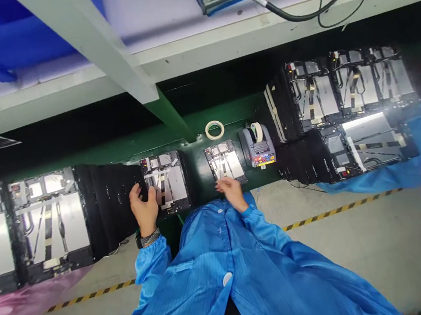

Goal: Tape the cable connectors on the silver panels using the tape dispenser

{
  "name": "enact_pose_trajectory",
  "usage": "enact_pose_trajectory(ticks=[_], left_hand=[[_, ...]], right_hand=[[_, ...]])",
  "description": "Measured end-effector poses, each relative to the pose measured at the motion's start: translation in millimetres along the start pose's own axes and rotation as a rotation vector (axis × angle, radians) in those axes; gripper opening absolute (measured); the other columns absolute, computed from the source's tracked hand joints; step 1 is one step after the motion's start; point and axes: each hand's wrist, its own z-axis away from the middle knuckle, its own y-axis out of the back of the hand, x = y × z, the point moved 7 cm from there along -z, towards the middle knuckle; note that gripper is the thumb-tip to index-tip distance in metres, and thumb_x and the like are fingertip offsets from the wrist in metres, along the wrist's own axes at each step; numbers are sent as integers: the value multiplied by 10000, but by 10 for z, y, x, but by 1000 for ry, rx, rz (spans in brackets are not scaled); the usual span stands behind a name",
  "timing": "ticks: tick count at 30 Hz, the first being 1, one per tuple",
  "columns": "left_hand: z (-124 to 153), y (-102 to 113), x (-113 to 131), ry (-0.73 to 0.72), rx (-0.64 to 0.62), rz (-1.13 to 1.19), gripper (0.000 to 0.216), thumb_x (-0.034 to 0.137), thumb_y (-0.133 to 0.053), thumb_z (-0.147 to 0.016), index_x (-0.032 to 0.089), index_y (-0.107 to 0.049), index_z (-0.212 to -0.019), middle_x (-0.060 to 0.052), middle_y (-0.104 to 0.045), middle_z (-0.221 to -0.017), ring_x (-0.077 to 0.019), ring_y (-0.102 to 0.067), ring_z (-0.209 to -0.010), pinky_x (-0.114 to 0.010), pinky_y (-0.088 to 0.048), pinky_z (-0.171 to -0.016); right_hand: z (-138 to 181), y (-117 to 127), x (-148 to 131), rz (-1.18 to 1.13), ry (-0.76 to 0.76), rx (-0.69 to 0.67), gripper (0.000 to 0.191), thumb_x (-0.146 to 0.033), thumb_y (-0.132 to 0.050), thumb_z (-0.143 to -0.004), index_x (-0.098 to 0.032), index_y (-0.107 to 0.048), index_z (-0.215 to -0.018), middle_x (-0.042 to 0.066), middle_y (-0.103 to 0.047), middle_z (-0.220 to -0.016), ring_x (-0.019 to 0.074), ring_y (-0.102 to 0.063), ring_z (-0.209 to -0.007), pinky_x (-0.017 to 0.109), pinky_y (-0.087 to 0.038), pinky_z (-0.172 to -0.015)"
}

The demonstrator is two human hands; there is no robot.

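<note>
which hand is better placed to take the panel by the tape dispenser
Right, probably: the right hand is at the near edge of that panel, which lies beside the tape dispenser. The left hand is further off, at the next panel.

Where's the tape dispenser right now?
In the head view, the tape dispenser sits on the green bench, just right of the tape roll and the open device.
</note>
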Motion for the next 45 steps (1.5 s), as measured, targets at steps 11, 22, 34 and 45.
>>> enact_pose_trajectory(ticks=[11, 22, 34, 45], left_hand=[[834, -2005, 1067, -407, -532, 14, 523, 269, -689, -930, 182, -514, -1415, -197, -550, -1459, -314, -528, -1424, -489, -451, -1214], [796, -2482, 815, -331, -587, -252, 576, 272, -662, -925, 145, -495, -1462, -233, -425, -1594, -360, -392, -1546, -529, -311, -1310], [495, -3030, 1279, -472, -630, -460, 562, 348, -639, -940, 157, -539, -1459, -210, -470, -1579, -378, -396, -1522, -531, -344, -1274], [251, -3556, 1414, -507, -731, -479, 600, 472, -627, -958, 149, -552, -1459, -243, -580, -1486, -404, -486, -1441, -552, -310, -1238]], right_hand=[[-202, 1955, 101, -413, -95, 862, 244, -340, -826, -817, -187, -640, -852, -67, -632, -618, 57, -505, -446, 155, -407, -391], [-242, 1932, 204, -496, -85, 902, 72, -199, -721, -875, -186, -650, -878, -84, -589, -635, 53, -518, -481, 138, -417, -415], [-386, 1801, 148, -574, -146, 967, 301, -52, -719, -803, -230, -486, -874, -74, -633, -694, 77, -627, -578, 151, -562, -550], [245, 1380, 354, -108, 212, 897, 445, -274, -696, -845, -259, -482, -1235, 26, -652, -1109, 132, -726, -1031, 281, -613, -928]])
